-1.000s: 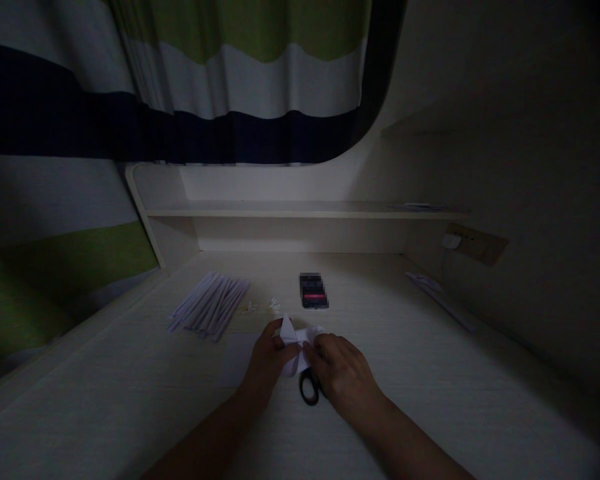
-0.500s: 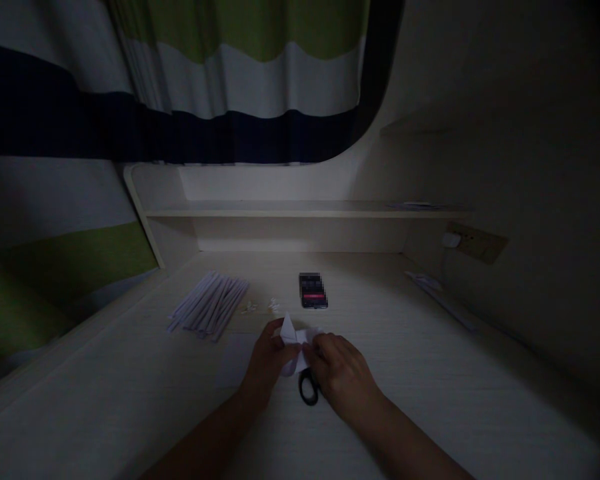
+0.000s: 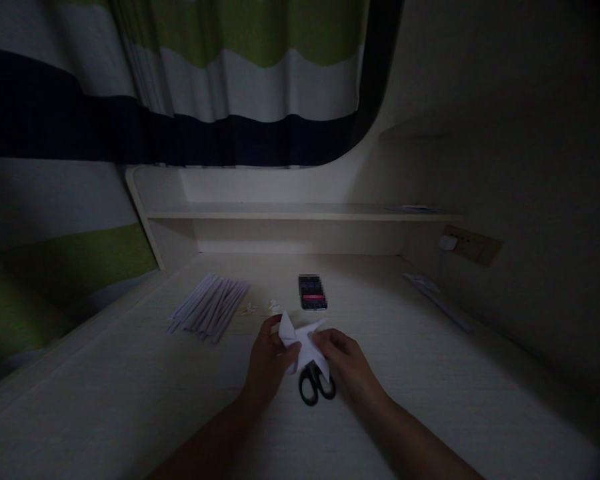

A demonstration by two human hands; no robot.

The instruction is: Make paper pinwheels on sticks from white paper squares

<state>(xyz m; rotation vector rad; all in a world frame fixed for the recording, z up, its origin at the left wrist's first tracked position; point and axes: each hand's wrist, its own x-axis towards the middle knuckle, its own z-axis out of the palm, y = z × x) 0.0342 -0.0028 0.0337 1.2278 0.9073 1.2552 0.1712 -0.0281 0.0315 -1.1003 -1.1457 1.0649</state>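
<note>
A white folded paper pinwheel (image 3: 307, 348) with pointed corners is held above the desk between both hands. My left hand (image 3: 269, 353) grips its left side, thumb on top and fingers behind. My right hand (image 3: 347, 363) pinches its right side between thumb and fingers. Just below the paper lies a pair of scissors (image 3: 310, 390); its black handles show while the blades are hidden. Partly behind my left wrist, a flat sheet of white paper (image 3: 234, 363) rests on the desk.
Several rolled white paper sticks (image 3: 210, 307) lie in a bundle on the left. Small pale pieces (image 3: 274, 305) sit beside them, near a phone (image 3: 313, 292). A shelf (image 3: 295, 215) spans the back, and a socket with a plug (image 3: 473, 245) is on the right wall.
My right hand has shifted slightly right, and more of the paper's right side, with a point hanging down, now shows. Both scissor handles are now visible.
</note>
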